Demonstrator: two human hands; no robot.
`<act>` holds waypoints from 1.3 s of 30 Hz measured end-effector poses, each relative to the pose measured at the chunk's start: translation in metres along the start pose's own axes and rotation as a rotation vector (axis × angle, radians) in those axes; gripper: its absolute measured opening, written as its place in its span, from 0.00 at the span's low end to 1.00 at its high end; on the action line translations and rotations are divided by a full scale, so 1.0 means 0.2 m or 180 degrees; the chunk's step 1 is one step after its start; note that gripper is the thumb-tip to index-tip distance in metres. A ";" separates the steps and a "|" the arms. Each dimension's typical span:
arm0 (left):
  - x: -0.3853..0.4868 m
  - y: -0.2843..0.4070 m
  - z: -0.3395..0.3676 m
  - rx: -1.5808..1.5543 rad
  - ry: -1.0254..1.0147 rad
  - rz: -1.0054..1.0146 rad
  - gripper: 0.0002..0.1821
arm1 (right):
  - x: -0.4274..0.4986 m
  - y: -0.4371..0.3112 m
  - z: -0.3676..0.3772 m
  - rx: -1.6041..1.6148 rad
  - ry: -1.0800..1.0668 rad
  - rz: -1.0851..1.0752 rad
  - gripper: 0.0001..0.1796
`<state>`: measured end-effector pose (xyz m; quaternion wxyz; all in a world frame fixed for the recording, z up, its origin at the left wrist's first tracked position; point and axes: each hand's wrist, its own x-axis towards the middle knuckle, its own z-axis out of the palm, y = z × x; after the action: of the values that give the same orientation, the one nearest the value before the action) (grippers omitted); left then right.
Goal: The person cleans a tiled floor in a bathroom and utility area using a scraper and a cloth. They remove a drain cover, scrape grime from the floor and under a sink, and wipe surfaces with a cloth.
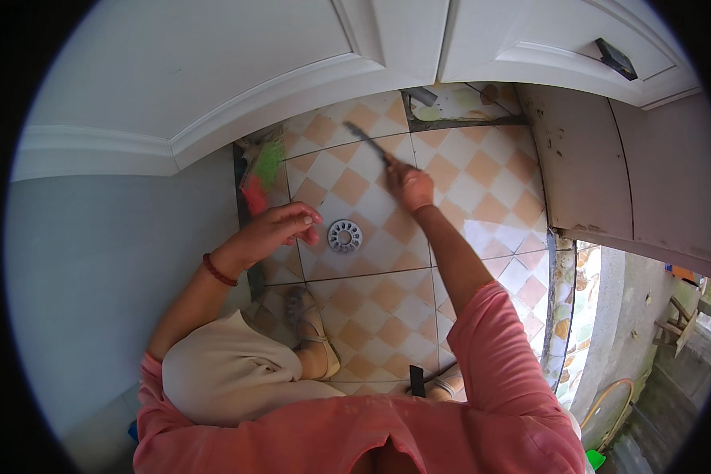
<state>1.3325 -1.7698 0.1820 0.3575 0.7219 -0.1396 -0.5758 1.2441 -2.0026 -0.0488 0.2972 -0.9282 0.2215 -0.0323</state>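
Note:
My right hand grips one end of a long, narrow dark tool. The tool is blurred, so its kind is unclear; its far end points up and left over the tiled floor. Left of centre, my left hand hangs in the air with fingers half curled and no object visible in them. Just right of those fingers, a round grey slotted disc, resembling a drain cover, lies flat on the tiles. Behind my left hand are green bristles and a red part, apparently of a broom.
White panelled cabinet doors overhang the floor ahead, one with a dark handle. A grey pipe piece lies beneath them. Pale walls stand left and right. A doorway sill borders the right side. My feet are below.

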 end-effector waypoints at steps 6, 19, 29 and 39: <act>-0.01 0.05 -0.01 -0.0261 0.0200 0.0034 0.14 | 0.05 -0.15 0.01 -0.0067 0.0766 -0.0864 0.19; -0.04 0.09 0.03 -0.0209 0.0198 0.0296 0.13 | 0.35 -0.14 -0.06 0.0482 0.0551 0.0547 0.19; -0.02 0.07 -0.02 -0.0158 0.0275 -0.0024 0.13 | 0.19 -0.01 -0.04 0.0763 0.0429 0.0360 0.18; 0.03 -0.02 0.01 -0.0671 0.0627 -0.0289 0.14 | -0.12 0.39 -0.71 -0.0606 -0.1425 -0.0656 0.21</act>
<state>1.3308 -1.7713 0.1737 0.4169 0.7390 -0.0099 -0.5292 1.1646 -2.1248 0.0250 0.2453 -0.9537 0.0566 0.1648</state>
